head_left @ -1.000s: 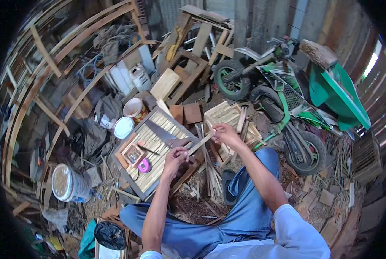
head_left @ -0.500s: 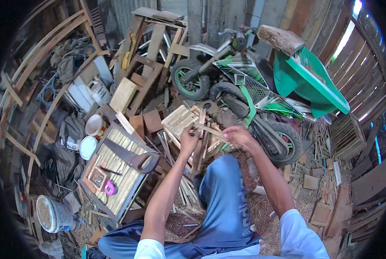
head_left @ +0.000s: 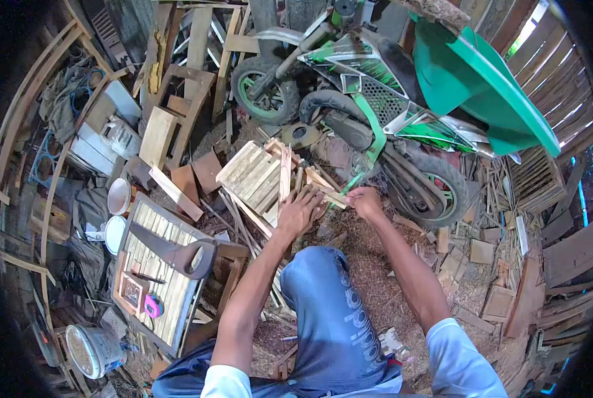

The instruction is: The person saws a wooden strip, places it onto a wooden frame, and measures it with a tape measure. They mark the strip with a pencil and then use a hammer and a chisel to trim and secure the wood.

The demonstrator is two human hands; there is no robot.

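My right hand (head_left: 365, 202) is closed in a pinch on the right end of a short, thin wooden strip (head_left: 334, 198). My left hand (head_left: 299, 212) reaches down over upright wooden pieces with its fingers spread, close to the strip's other end. Whether its fingertips touch the strip is hard to see. Just beyond it is a slatted wooden piece (head_left: 251, 174) of pale boards. To the left, a slatted board (head_left: 160, 240) carries a handsaw (head_left: 177, 253), a small wooden frame (head_left: 131, 292) and a pink tape measure (head_left: 153, 306).
A green and black motorbike (head_left: 376, 113) stands ahead, with a green plastic tub (head_left: 489, 99) by its seat. White buckets (head_left: 96, 350) are at the left. Wood scraps (head_left: 502, 298) and shavings cover the ground at the right. Propped lumber (head_left: 190, 86) stands at the back left.
The view has tilted down and shifted right. My left hand has gone from pinching near the strip's left end to spreading over the wood pieces. My right hand still holds the strip.
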